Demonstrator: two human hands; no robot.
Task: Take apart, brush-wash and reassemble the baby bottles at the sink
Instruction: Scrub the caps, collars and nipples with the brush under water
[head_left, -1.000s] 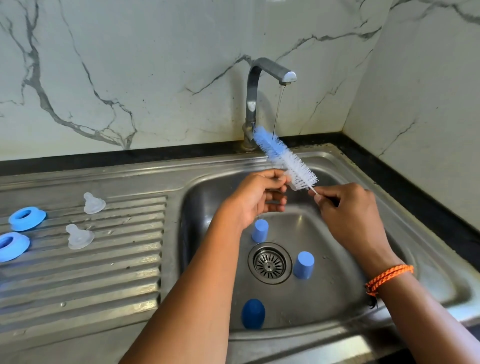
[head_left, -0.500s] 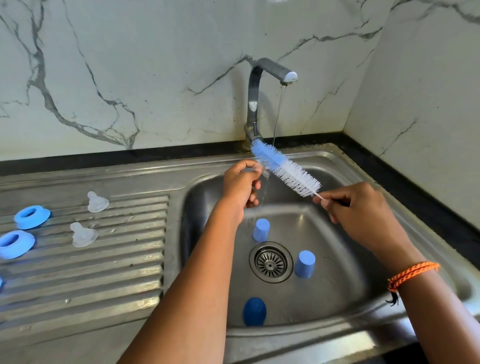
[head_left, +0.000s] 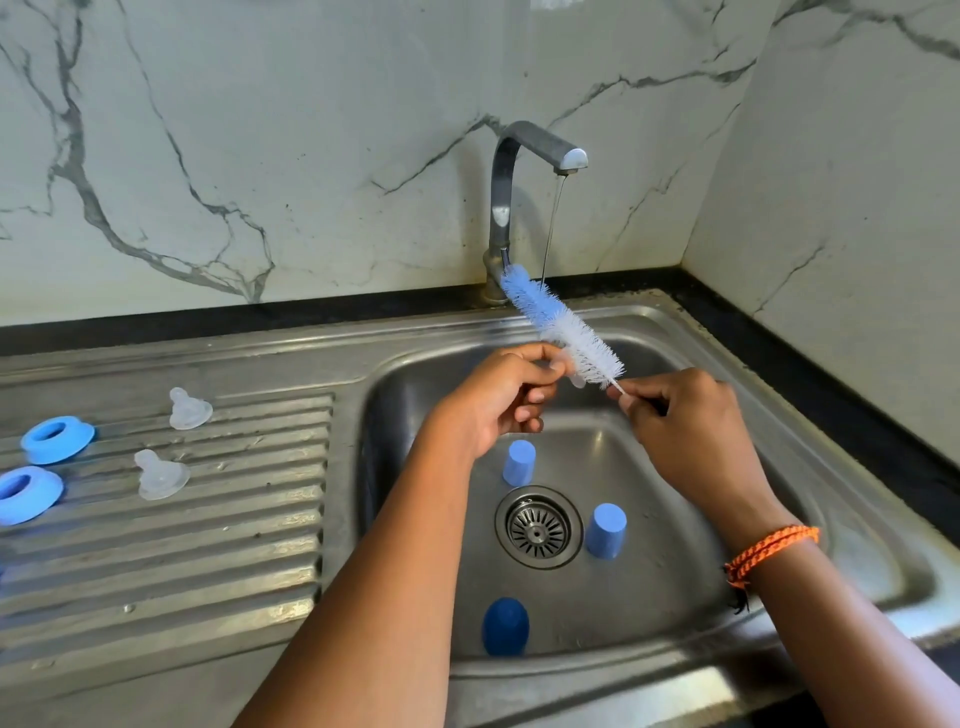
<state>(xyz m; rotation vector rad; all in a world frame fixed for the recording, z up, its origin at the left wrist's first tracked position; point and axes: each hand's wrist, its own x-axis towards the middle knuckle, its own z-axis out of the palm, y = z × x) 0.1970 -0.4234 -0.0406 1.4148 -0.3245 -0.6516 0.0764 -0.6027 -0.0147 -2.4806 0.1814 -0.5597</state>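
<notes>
You're mid-wash: your left hand (head_left: 506, 395) pinches a small clear teat (head_left: 570, 375) against the bottle brush (head_left: 563, 325), whose wire your right hand (head_left: 691, 421) grips over the sink (head_left: 779, 415) — next, work bristles inside under the tap (head_left: 535, 156) — gently.

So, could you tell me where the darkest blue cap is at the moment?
In the head view, the dark blue cap sits in the sink basin near its front wall, in front of the drain, below the left forearm.
</notes>
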